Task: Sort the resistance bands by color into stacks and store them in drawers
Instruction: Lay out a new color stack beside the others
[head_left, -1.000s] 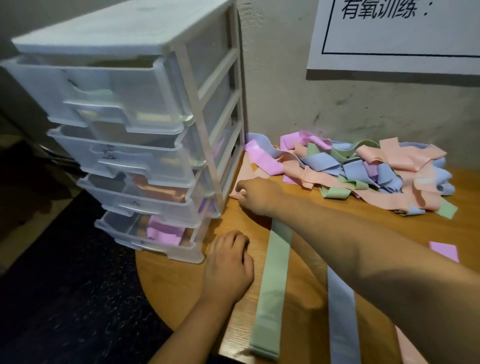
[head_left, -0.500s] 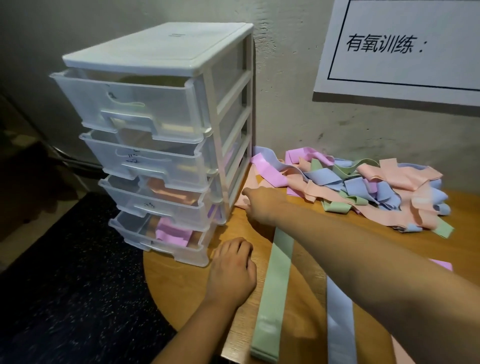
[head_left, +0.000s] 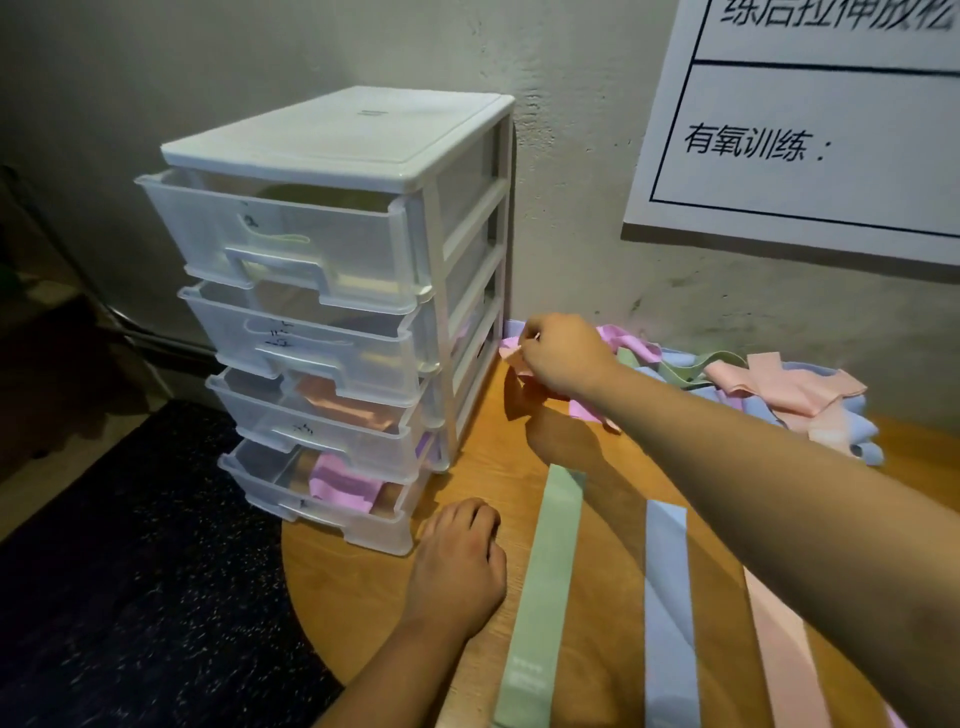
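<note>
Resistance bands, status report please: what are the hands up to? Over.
Right hand pinches a pinkish band at the pile edge. Left hand rests on table, holding nothing. Drawers stand ajar, unblocked.

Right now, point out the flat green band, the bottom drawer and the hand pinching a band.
green band (head_left: 543, 597), head view, middle of the strip.
bottom drawer (head_left: 291, 506), head view, clear front wall.
right hand (head_left: 563, 356), head view, back of hand, pinching the peach band (head_left: 510, 357).

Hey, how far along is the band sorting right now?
Partway. Done: a purple band lies in the bottom drawer; a green strip and blue strip lie flat on the table. In hand: the right hand pinches a pink band. Left: the mixed pile.
</note>
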